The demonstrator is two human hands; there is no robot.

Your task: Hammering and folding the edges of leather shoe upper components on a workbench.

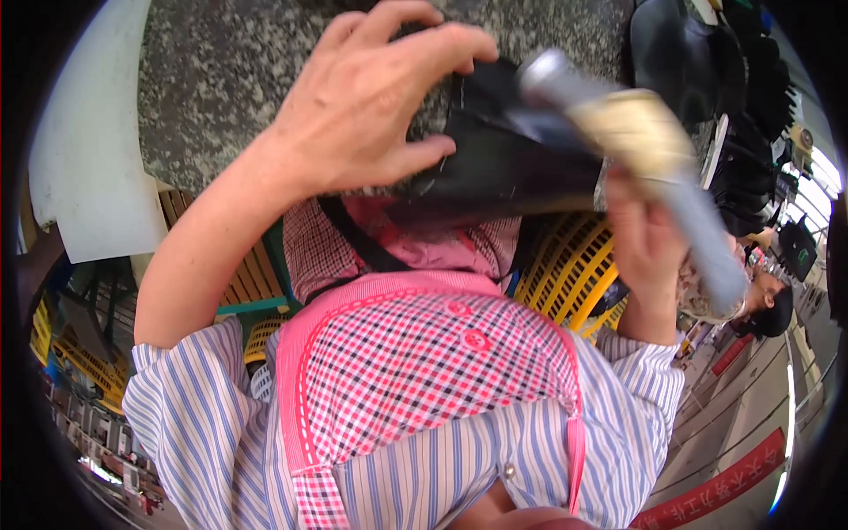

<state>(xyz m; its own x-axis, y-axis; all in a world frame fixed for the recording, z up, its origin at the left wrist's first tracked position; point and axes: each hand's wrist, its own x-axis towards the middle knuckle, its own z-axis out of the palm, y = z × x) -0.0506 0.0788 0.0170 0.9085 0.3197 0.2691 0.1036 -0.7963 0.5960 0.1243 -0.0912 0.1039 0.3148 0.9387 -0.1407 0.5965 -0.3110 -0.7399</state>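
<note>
My left hand (371, 106) is over the near edge of a speckled stone slab. Its fingers are curved and spread, with the thumb apart from them. The fingertips and thumb reach the left side of a black sheet-like piece, perhaps leather (512, 168), which overhangs the slab's near edge. My right hand (643, 234) is closed around a hammer-like tool (632, 128), blurred by motion. It is long and grey, with a round metallic end and cream-coloured wrapping about its middle. The tool is tilted above the right part of the black piece; I cannot tell whether they touch.
The speckled slab (221, 97) has a white board (93, 141) at its left. Black curved pieces (689, 62) lie at the far right. A yellow slatted basket (565, 269) stands below the slab. Another person (767, 305) is at the right.
</note>
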